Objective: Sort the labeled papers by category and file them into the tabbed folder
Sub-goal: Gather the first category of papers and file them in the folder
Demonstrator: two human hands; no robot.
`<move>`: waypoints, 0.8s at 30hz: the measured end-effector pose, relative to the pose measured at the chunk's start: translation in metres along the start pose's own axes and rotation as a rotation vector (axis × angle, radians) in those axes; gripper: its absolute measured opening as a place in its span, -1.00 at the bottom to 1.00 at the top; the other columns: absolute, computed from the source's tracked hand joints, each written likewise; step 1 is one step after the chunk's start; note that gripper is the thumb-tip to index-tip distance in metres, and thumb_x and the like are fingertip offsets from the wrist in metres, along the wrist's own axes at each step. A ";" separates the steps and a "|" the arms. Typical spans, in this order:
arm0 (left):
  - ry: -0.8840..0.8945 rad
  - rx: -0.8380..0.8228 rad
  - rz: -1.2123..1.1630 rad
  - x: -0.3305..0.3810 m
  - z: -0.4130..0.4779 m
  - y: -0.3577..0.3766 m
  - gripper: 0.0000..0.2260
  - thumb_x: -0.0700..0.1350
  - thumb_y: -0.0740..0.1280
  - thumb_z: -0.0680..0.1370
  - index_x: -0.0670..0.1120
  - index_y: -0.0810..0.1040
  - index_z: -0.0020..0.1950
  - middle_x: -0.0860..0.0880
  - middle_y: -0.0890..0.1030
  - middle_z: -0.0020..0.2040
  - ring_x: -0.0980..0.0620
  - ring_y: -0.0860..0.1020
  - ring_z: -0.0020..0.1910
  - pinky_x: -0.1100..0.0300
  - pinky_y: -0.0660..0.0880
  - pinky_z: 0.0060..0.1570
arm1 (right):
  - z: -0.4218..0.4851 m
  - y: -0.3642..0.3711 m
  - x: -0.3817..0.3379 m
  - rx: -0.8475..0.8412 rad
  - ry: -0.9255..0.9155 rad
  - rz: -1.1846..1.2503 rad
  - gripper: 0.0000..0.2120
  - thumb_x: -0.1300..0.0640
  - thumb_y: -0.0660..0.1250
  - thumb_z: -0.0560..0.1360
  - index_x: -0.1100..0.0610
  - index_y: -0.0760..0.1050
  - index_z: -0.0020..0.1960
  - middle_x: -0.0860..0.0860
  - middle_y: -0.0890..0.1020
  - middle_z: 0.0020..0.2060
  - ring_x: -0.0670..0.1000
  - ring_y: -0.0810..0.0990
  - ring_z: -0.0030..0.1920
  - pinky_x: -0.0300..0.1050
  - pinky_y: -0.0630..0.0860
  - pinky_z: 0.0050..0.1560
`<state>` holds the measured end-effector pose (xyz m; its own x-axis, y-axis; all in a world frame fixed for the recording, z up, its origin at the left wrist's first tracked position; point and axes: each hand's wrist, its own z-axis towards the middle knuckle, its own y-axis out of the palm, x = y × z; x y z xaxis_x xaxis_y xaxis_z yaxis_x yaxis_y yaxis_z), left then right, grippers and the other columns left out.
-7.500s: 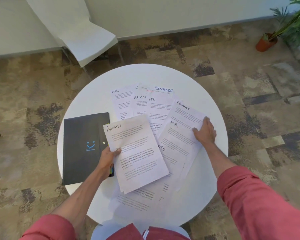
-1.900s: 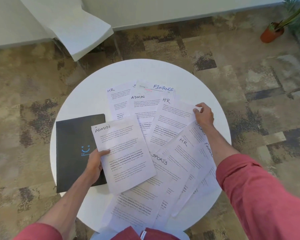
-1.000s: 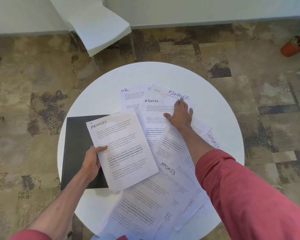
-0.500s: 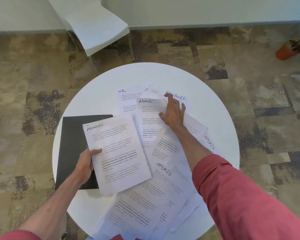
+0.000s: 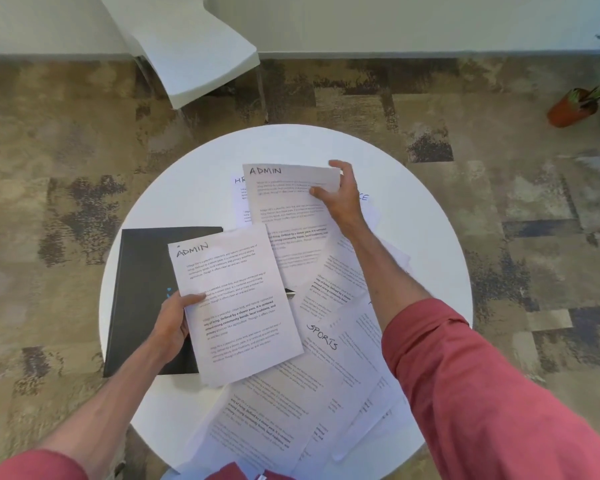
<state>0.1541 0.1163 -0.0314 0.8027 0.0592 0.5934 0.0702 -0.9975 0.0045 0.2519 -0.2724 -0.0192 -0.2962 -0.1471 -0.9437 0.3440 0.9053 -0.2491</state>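
A: What can't we make out here?

B: The small print on every sheet is blurred; we read only the headings. Our right hand [image 5: 340,199] covers most of one heading on the far sheet [image 5: 369,206], leaving just a letter or two. The "HR" sheet [image 5: 240,199] is largely hidden under the second "ADMIN" sheet [image 5: 288,202], which we pinch at its top right corner, thumb on its face, raised off the pile.

A: And the left hand [image 5: 172,323]?

B: It grips the first "ADMIN" sheet [image 5: 236,303] by its left edge, thumb on top, the sheet lying partly over the black folder [image 5: 142,271].

A: Is anything in the folder?

B: It lies shut on the left of the white round table [image 5: 194,174], so we cannot tell. Its blue mark is mostly covered. The "SPORTS" sheet [image 5: 340,362] sits in the loose pile near us, whose lower sheets run out of view.
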 end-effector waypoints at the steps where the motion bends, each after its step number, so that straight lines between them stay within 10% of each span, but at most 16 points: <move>1: -0.004 0.002 -0.001 0.000 0.000 0.000 -0.70 -0.31 0.37 0.62 -0.07 0.64 0.32 -0.08 0.78 0.18 -0.22 0.72 0.16 -0.11 0.65 0.07 | 0.002 -0.001 0.008 -0.017 0.060 -0.056 -0.51 0.21 0.58 0.35 -0.09 0.51 0.19 -0.01 0.69 0.14 0.02 0.69 0.11 -0.07 0.66 0.10; 5: -0.001 0.007 -0.010 0.001 0.001 -0.004 -0.68 -0.31 0.37 0.62 -0.10 0.62 0.36 -0.09 0.77 0.20 -0.20 0.73 0.14 -0.09 0.65 0.06 | -0.006 0.006 0.038 -0.054 0.179 -0.438 -0.81 0.38 0.39 0.39 0.09 0.58 -0.18 -0.05 0.61 -0.26 0.01 0.57 -0.18 -0.13 0.45 -0.13; 24: 0.001 0.018 -0.017 -0.005 -0.001 -0.019 -0.65 -0.28 0.38 0.65 -0.08 0.58 0.42 -0.07 0.76 0.24 -0.21 0.72 0.21 -0.12 0.65 0.11 | -0.013 0.028 0.009 0.205 -0.106 -0.241 -0.97 0.19 0.36 0.63 0.11 0.52 0.02 -0.09 0.62 -0.16 -0.03 0.59 -0.14 -0.10 0.48 -0.11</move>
<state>0.1486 0.1345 -0.0334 0.8008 0.0765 0.5940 0.0948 -0.9955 0.0004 0.2471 -0.2430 -0.0314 -0.2999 -0.3980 -0.8670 0.4507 0.7419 -0.4965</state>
